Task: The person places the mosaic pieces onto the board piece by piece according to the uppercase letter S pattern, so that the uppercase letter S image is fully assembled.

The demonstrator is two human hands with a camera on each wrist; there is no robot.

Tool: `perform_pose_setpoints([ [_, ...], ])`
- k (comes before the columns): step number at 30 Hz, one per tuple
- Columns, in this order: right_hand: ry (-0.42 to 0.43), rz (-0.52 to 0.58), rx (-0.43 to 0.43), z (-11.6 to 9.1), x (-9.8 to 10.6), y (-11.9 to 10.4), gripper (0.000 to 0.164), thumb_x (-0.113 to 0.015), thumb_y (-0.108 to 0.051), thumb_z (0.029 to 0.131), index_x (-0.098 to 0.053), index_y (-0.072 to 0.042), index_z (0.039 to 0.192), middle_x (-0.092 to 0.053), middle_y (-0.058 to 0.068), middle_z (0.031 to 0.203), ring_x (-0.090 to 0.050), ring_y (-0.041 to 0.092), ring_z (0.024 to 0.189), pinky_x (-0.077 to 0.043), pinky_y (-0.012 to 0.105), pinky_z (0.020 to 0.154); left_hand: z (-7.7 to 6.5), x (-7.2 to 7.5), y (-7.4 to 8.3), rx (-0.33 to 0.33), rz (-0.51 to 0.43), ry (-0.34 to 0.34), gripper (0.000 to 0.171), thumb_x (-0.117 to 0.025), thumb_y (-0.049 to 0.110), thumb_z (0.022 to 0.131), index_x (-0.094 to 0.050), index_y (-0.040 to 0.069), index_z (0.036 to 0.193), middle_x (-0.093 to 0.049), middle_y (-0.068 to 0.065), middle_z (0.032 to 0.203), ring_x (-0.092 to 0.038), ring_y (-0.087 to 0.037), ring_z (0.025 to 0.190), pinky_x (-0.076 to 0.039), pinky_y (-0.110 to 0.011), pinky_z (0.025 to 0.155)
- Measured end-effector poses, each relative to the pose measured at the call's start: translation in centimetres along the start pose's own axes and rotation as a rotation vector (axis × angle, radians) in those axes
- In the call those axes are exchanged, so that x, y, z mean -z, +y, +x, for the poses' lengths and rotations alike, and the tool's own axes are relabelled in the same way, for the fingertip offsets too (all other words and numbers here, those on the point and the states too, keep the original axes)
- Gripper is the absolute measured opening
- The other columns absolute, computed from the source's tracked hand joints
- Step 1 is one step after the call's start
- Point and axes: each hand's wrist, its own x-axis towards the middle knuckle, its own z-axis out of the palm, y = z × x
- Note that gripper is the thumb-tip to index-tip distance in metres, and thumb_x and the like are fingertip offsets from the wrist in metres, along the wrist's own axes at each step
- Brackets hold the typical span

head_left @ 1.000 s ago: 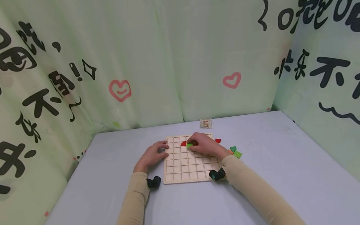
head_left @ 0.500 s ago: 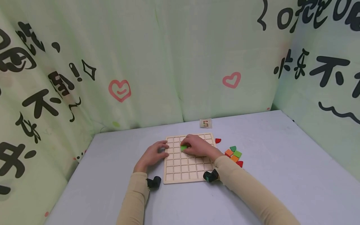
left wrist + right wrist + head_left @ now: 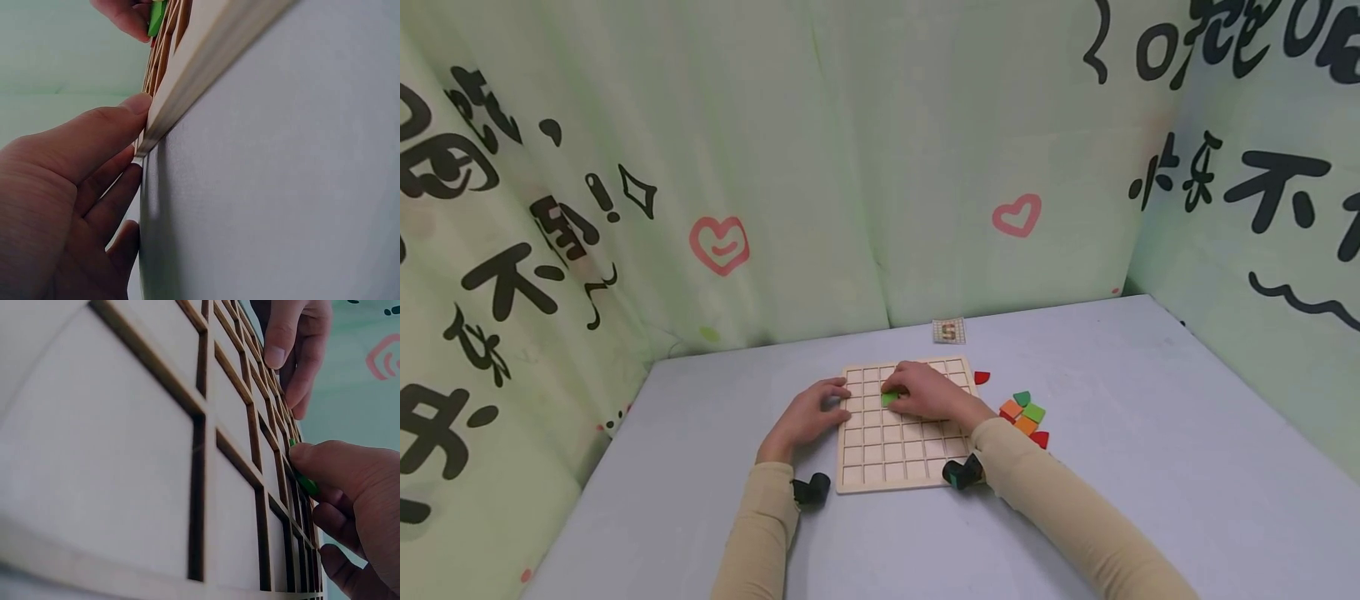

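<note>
A pale wooden grid board (image 3: 872,454) lies on the table. My left hand (image 3: 808,414) rests at its left edge; in the left wrist view the thumb (image 3: 115,119) touches the rim and the other fingers lie along the side. Over the board's upper left part, my right hand (image 3: 928,392) pinches a light green square tile (image 3: 890,399) between thumb and fingers. This tile (image 3: 305,482) sits right at the grid cells in the right wrist view. The cells behind the right hand are hidden in the head view.
Right of the board lie several loose tiles, including a light green square (image 3: 1033,412), an orange one (image 3: 1026,426) and a dark green one (image 3: 1022,398). A red rounded piece (image 3: 982,377) lies by the upper right edge. A patterned card (image 3: 949,331) lies behind the board.
My right hand has shifted left and slightly down with the green tile, now covering the red piece seen on the board earlier. More loose tiles show on the right. The left hand stays put.
</note>
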Motion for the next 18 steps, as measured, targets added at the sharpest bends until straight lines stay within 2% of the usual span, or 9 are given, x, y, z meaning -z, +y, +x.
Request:
perform_pose_setpoints([
  [18, 0.002, 0.031, -0.026, -0.14, -0.10, 0.01, 0.022, -0.068, -0.016, 0.091, -0.072, -0.007, 0.111, -0.063, 0.002, 0.106, -0.057, 0.017, 0.098, -0.049, 0.035, 0.091, 0.04, -0.17, -0.18, -0.002, -0.006, 0.005, 0.029, -0.073, 0.013, 0.087, -0.068, 0.005, 0.114, -0.051, -0.009, 0.144, -0.039, -0.031, 0.138, -0.030, -0.047, 0.114],
])
